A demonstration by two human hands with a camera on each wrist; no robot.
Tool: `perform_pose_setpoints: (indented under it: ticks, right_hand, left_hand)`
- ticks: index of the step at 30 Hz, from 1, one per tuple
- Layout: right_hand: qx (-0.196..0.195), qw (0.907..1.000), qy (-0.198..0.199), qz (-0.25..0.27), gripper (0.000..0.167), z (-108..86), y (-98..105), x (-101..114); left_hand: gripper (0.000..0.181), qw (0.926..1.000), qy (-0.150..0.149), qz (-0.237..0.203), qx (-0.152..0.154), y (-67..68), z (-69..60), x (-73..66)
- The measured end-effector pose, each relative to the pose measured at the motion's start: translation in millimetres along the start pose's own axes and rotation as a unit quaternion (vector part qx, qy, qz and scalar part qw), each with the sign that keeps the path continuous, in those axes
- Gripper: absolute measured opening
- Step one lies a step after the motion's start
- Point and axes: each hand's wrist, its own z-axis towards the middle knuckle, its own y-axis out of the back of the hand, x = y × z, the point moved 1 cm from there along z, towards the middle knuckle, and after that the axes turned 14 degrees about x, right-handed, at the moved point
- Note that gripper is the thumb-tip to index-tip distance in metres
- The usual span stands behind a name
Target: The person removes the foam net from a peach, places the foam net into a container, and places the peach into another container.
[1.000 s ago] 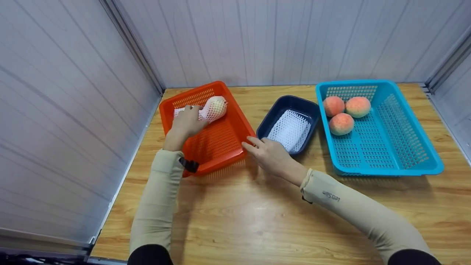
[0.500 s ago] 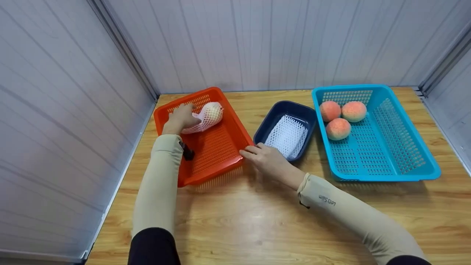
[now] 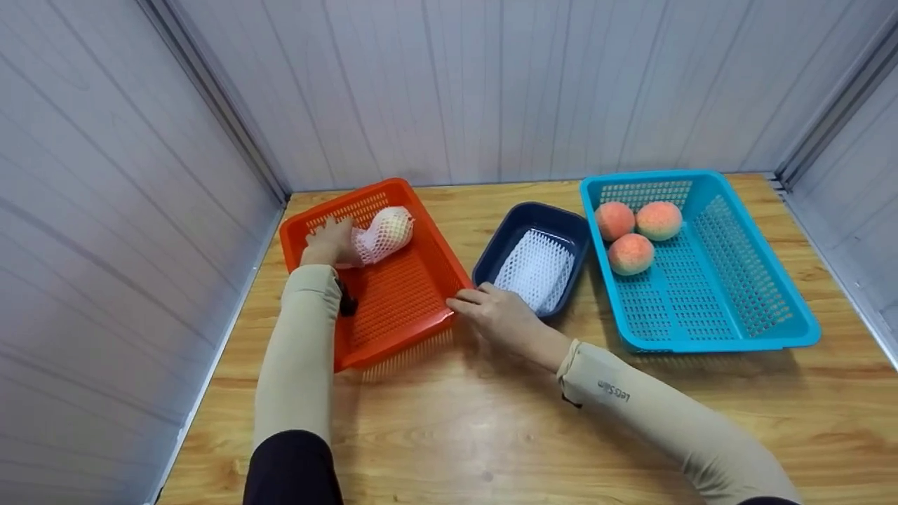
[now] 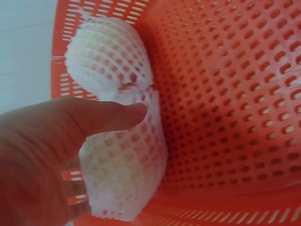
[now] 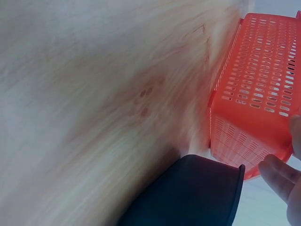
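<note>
The left hand (image 3: 330,243) is reaching into the red basket (image 3: 403,344), its thumb lying straight across springy foam mesh; whether the fingers are gripping, I cannot tell, as they are partly hidden. Under and beside it, two rounded, pale fruits (image 4: 108,52) are lying end to end against the basket wall, each bulging through stretchy, diamond-patterned netting (image 4: 124,169). The right hand (image 3: 501,315) is pinching the basket's near right corner, thumb and fingers meeting over the smooth plastic rim. That one basket is sitting at an angle, its walls and floor showing rows of slots. Two beige sleeves (image 3: 295,372) are covering the forearms, the right one bearing small dark lettering. Just right of the basket, one glossy navy tub (image 3: 515,217) with rounded corners is holding flattened white foam netting (image 3: 537,270), its layers too merged to count. Beyond it, one turquoise basket (image 3: 708,344), also perforated, is holding three fuzzy-looking, pink-orange peaches (image 3: 631,254) clustered in its far left part. All three containers are resting on a wood-grained tabletop (image 3: 477,435), with three pale, ribbed wall panels (image 3: 463,84) standing around it.
</note>
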Motion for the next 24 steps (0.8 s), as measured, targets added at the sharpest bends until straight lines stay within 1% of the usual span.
perform_pose_setpoints:
  ticks: [3, 5, 9, 12, 15, 16, 18, 24]
  right_hand:
    - [-0.006, 1.0, 0.001, 0.003, 0.032, 0.4, -2, 2]
    - [-0.011, 0.9999, 0.003, 0.006, 0.032, 0.7, -4, 3]
    - [-0.008, 0.9999, 0.001, 0.01, 0.032, 0.8, -4, 4]
    - [-0.006, 0.9999, 0.0, 0.013, 0.032, 0.7, -3, 4]
    - [-0.01, 0.9998, 0.0, 0.018, 0.031, -0.1, -2, 4]
    - [-0.014, 0.9997, 0.001, 0.02, 0.031, -0.6, -2, 3]
    - [-0.016, 0.9995, 0.0, 0.027, 0.031, -1.9, -2, 1]
    - [-0.01, 0.9991, -0.006, 0.04, 0.031, -2.2, -2, 2]
  left_hand:
    - [0.087, 0.9999, 0.013, -0.009, -0.005, -7.8, 4.6, 8.0]
    - [0.088, 0.9994, 0.028, -0.012, -0.013, -12.7, 8.5, 13.5]
    - [0.09, 0.9977, 0.048, -0.018, -0.043, -21.7, 18.6, 25.1]
    - [0.088, 0.9963, 0.039, -0.042, -0.065, -24.6, 14.3, 25.4]
    - [0.088, 0.9943, 0.024, -0.072, -0.074, -23.4, 3.8, 19.3]
    - [0.089, 0.9936, 0.019, -0.082, -0.075, -22.5, 0.0, 16.4]
    - [0.092, 0.9931, 0.014, -0.091, -0.072, -20.4, -2.3, 11.7]
    - [0.098, 0.9933, 0.025, -0.094, -0.062, -13.3, -12.6, 5.8]
